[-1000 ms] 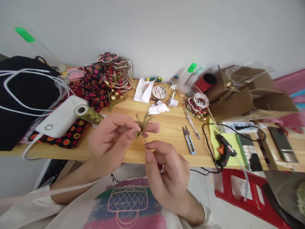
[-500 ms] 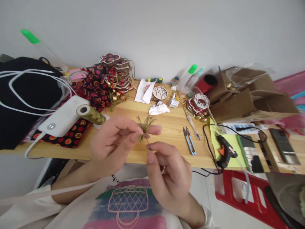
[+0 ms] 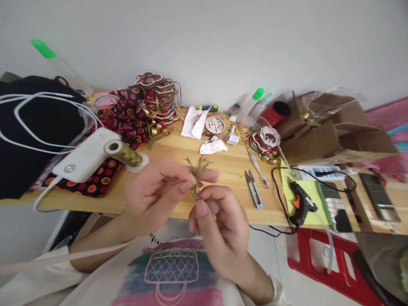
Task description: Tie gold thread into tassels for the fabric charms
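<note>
My left hand (image 3: 159,191) pinches a small tuft of gold thread (image 3: 197,168) between thumb and fingers, its frayed ends sticking up. My right hand (image 3: 219,229) is closed just below it, thumb and fingertips pressed against the tuft's lower end, where a thin strand or needle was showing; I cannot make out what it holds. Both hands hover over the front edge of the wooden table (image 3: 178,204). A spool of gold thread (image 3: 123,153) lies to the left, beside a white power bank (image 3: 84,159).
Thread snips (image 3: 253,189) and a black glue gun (image 3: 301,203) with its cord lie to the right. Stacked wooden ornaments (image 3: 159,100), patterned fabric (image 3: 127,119), crumpled paper (image 3: 212,145), cardboard boxes (image 3: 334,127) and a black bag (image 3: 35,127) crowd the back. A red stool (image 3: 328,263) stands below right.
My right hand has risen until it touches the bottom of the tuft, covering the thin strand that showed between the hands. The left hand has kept its pinch.
</note>
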Tool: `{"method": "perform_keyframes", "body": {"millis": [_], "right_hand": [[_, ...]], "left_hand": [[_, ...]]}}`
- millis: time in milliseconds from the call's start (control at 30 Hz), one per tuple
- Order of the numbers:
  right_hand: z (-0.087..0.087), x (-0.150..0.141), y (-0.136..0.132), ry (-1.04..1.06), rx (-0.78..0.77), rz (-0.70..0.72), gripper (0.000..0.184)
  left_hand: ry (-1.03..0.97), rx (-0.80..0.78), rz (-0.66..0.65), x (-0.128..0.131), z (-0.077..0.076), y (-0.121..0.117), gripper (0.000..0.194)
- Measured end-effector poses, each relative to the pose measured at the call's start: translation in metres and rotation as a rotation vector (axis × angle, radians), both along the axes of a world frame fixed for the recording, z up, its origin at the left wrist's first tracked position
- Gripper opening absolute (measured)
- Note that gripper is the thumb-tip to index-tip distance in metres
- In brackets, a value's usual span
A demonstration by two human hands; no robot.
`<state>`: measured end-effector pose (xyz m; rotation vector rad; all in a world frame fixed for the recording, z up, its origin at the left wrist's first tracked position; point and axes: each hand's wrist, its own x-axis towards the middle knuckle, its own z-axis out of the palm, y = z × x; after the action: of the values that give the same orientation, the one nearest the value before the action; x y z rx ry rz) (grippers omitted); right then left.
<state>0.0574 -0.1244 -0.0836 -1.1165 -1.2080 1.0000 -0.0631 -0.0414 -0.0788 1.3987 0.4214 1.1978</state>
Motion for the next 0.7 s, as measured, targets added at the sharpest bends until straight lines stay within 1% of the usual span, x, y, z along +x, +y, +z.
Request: {"method": "perform_keyframes", "body": {"millis": [100, 200, 300, 433, 533, 700], "right_hand": [[-0.002, -0.001, -0.001, 0.13, -0.061, 0.022, 0.009], [-0.003, -0.002, -0.001, 0.186, -0.114, 0.031, 0.006], [-0.004, -0.001, 0.0, 0.179, -0.108, 0.036, 0.009], [-0.008, -0.002, 0.0, 0.205, -0.099, 0.029, 0.009], [-0.01, -0.003, -0.001, 0.258, -0.086, 0.03, 0.007], [-0.011, -0.003, -0.001, 0.286, -0.092, 0.026, 0.006]], "left_hand": [[0.0, 0.032, -0.017, 0.0, 0.002, 0.005, 0.014], [0.021, 0.032, -0.021, -0.001, 0.004, 0.01, 0.011], [0.03, -0.101, -0.05, -0.002, 0.004, 0.012, 0.006], [-0.011, -0.27, -0.16, -0.002, 0.004, 0.012, 0.005], [-0.051, -0.319, -0.227, 0.0, 0.005, 0.012, 0.006], [-0.047, -0.3, -0.197, 0.001, 0.007, 0.011, 0.004]]}}
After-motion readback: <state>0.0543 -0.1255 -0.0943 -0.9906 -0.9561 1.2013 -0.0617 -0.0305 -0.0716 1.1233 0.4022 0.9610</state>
